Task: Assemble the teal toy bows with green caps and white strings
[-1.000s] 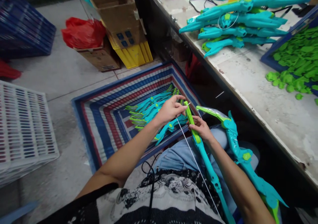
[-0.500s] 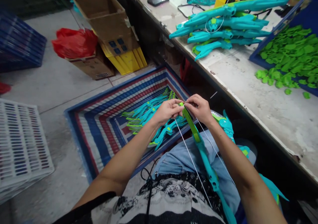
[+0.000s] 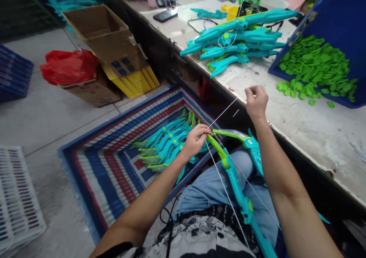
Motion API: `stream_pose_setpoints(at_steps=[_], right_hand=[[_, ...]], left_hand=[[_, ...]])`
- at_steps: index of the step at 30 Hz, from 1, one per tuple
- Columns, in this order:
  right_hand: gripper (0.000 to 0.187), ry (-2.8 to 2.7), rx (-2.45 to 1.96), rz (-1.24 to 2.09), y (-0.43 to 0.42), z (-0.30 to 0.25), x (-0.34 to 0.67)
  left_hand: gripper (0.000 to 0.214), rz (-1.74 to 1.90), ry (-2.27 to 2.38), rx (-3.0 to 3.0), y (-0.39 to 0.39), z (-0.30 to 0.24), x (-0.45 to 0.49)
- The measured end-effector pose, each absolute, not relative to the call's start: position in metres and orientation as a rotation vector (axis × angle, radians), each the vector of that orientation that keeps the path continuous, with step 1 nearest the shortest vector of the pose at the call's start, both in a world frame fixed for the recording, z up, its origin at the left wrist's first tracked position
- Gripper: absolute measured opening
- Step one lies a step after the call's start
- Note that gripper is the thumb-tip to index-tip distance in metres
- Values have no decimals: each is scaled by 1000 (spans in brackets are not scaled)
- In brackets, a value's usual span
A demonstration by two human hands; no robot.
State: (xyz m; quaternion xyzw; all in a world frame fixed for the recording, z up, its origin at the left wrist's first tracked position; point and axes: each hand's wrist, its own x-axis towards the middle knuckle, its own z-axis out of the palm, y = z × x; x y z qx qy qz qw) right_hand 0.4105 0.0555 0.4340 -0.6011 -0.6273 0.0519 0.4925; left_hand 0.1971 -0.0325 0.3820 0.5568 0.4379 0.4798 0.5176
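A teal toy bow point(image 3: 236, 185) with a green limb leans across my lap, its tip up. My left hand point(image 3: 196, 139) is closed on the green limb tip. White string point(image 3: 224, 112) runs from those fingers up toward my right hand point(image 3: 257, 102), which is raised over the table edge in a pinch. The string fades against the pale table, but lines up with that pinch. More string runs down both sides of the bow. A second teal bow point(image 3: 255, 155) with a green limb rests beside my right knee, partly hidden by my forearm.
A striped-lined crate point(image 3: 94, 181) holds several finished-looking bows point(image 3: 168, 141). Teal bow parts point(image 3: 237, 40) are stacked on the table point(image 3: 303, 136), beside a blue bin point(image 3: 328, 13) of green pieces point(image 3: 317, 63). Cardboard boxes point(image 3: 105, 40) and a white basket point(image 3: 20, 193) stand leftward.
My right hand has moved away from the limb tip, up and right, and string now stretches between the hands. My left hand stays at the tip. The view has shifted right.
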Motion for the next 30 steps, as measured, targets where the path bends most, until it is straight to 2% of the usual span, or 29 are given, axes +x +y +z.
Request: stream_pose_setpoints(at_steps=[5,7,9,13,17,22,30], right_hand=[[15,-1699,-1209,390,-34,423,337],[16,-1721,-1187,395,-61,406,316],[15,-1693,-1207,430,-72,391,307],[14,-1606,-1225,504,-67,382,308],[14,-1550,-1214,455,-60,390,311],[14,-1503,-1194,397,-47,399,316],[20,-1428,-1144,523,-44,395,310]], left_hand=[[32,918,1004,882,-6,399,200],[26,910,1063,914,4,406,195],[15,961,1195,1193,7,413,186],[6,1048,1360,1582,-5,427,179],[17,1122,1181,1162,-18,427,187],[37,891,1014,967,-17,426,187],[33,986,1032,763,-23,430,194]])
